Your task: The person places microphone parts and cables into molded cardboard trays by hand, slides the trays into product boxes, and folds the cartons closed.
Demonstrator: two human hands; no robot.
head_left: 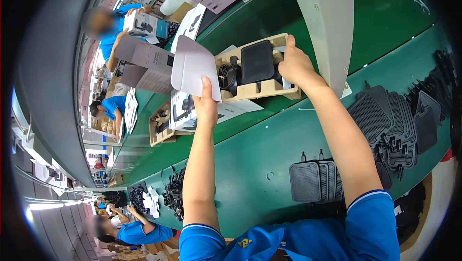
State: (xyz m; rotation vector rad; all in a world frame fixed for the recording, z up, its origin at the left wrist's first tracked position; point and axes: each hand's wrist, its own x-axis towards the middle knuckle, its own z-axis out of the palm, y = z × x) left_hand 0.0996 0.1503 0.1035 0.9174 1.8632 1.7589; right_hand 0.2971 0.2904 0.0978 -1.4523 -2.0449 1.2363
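My left hand is closed on the white flap of a printed carton, thumb pressed against the flap. My right hand grips the far right end of a tan moulded-pulp tray. In the tray lie a flat black pad, a coiled black cable and other dark parts that I cannot make out fully. The tray's left end sits against the carton's flap; whether it is partly inside the box is hidden.
Stacks of black textured pads lie on the green bench, with more pads and cables at right. Another pulp tray stands beyond the carton. A grey post rises close by my right hand. Co-workers in blue sit along the left.
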